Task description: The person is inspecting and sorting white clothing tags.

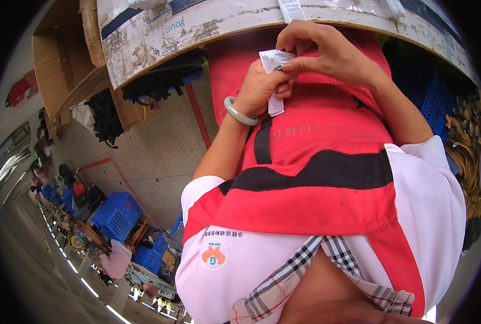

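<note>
A fanned stack of small white printed labels [274,58] is gripped in my left hand [263,86], with my fingers closed around it. Its lower end [276,105] sticks out below my fist. Above and to the right, my right hand [329,51] has its thumb and bent fingers pinched at the stack's right edge; whether a single label is separated there I cannot tell. Both hands are in front of my red apron [305,124], just short of the worktable's edge. A pale bangle [240,111] circles my left wrist.
The worn, paper-covered worktable [159,40] spans the top, with a white printed slip [291,9] on it. An open cardboard box [62,81] stands left, near black pieces [105,116]. Blue crates [437,102] and tan strips [467,156] are at right. Another person [117,262] sits lower left.
</note>
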Demonstrator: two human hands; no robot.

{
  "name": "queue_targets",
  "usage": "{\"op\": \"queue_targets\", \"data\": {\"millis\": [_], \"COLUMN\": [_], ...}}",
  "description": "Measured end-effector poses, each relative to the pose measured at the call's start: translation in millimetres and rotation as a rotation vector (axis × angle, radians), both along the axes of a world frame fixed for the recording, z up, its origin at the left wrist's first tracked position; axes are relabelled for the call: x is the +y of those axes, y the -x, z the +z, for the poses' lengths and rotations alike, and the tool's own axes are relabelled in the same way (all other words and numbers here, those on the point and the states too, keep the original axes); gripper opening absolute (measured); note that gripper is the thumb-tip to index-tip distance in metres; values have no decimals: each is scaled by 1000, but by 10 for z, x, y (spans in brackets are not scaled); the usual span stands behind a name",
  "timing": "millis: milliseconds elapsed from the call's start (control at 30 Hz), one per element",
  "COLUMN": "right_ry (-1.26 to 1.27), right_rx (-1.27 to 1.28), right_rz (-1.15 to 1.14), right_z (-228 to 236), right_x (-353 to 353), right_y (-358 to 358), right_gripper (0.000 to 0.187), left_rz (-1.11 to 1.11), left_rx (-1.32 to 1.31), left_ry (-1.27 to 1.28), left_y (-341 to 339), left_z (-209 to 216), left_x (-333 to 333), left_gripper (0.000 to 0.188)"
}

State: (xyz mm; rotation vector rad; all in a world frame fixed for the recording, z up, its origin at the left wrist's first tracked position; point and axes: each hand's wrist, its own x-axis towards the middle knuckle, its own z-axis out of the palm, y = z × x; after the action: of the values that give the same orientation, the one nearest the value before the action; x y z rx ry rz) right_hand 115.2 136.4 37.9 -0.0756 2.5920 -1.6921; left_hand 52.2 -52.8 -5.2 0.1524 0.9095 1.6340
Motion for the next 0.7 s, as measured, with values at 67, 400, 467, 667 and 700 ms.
{"op": "queue_targets", "data": {"millis": [67, 400, 467, 667, 700], "right_ry": [-4, 62, 12, 340, 339], "right_rx": [-43, -5, -48, -263, -263], "right_rz": [-12, 61, 109, 71, 70], "right_z": [-22, -5, -2, -41, -61], "right_x": [-4, 39, 14, 65, 55], "right_y": [2, -22, -25, -28, -33], "right_gripper": [23, 32, 53, 21, 21], "left_rz": [-8, -1, -33, -96, -109], "left_rx": [-14, -51, 2, 97, 95], "left_ry": [4, -5, -16, 10, 24], "left_y": [-1, 19, 7, -13, -7], "left_z": [-6, 2, 14, 139, 137], "left_x": [10, 2, -25, -12, 5], "left_gripper": [4, 11, 13, 15, 14]}}
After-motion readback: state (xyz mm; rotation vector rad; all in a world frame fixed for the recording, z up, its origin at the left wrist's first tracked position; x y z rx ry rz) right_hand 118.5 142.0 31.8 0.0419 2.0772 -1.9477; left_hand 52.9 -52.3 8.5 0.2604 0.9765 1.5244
